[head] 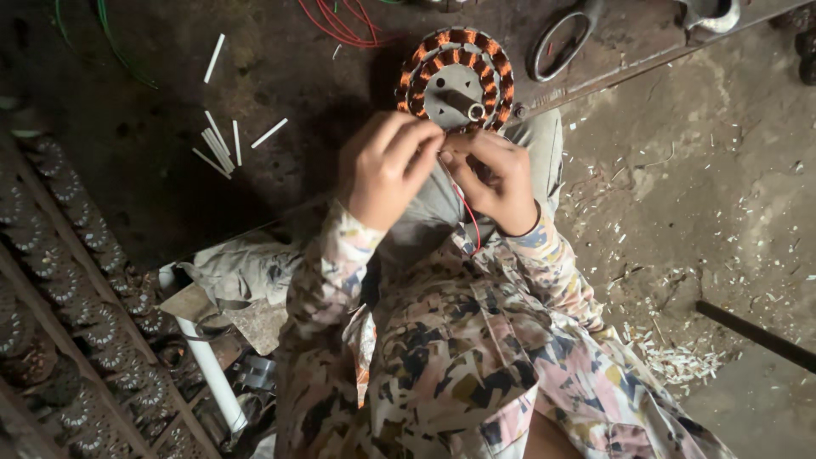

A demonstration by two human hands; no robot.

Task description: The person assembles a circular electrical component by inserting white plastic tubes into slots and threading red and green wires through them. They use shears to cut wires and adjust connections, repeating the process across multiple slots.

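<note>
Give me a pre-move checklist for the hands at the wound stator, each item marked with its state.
1. Left hand at the stator edge: ok.
2. Right hand pinching the red wire: ok.
3. Wire end seated in the winding: cannot tell, fingers hide it.
4. Stator resting flat on the workbench: ok.
5. White sleeve pieces lying to the left on the bench: ok.
6. Scissors lying beyond the stator: ok.

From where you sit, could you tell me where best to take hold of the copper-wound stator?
Probably by the outer rim of the stator, from its far side. It lies flat with its shaft pointing up, and both hands, left hand and right hand, crowd the near edge with the red wire.
</note>
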